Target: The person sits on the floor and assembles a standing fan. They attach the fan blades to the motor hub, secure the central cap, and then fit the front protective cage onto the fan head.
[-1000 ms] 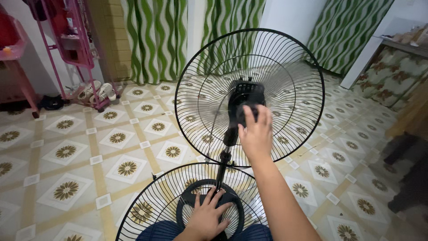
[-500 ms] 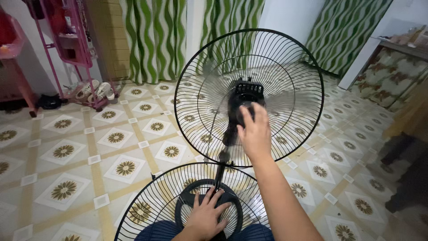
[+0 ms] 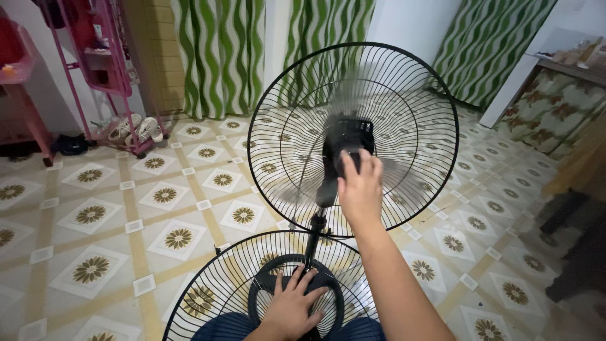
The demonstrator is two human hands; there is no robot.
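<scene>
- Left hand (image 3: 291, 309) still flat, unclenched, on loose grille (image 3: 278, 284) in my lap.
- Right hand (image 3: 360, 189) stays wrapped on fan motor (image 3: 344, 151); upright cage (image 3: 353, 136) unmoved, blades now blurred—spinning freely.
- Beyond: tiled floor (image 3: 126, 215), curtains (image 3: 221, 50).

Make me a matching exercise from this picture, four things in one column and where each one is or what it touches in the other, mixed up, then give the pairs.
Things:
1. right hand
2. left hand
3. pink rack
4. green wavy curtains

Places:
A. hanging along the back wall
B. flat on the hub of the loose fan guard lying low in front
C. on the black motor housing behind the upright fan's cage
D. standing at the far left, with shoes at its foot

Pairs: 1-C, 2-B, 3-D, 4-A
</scene>
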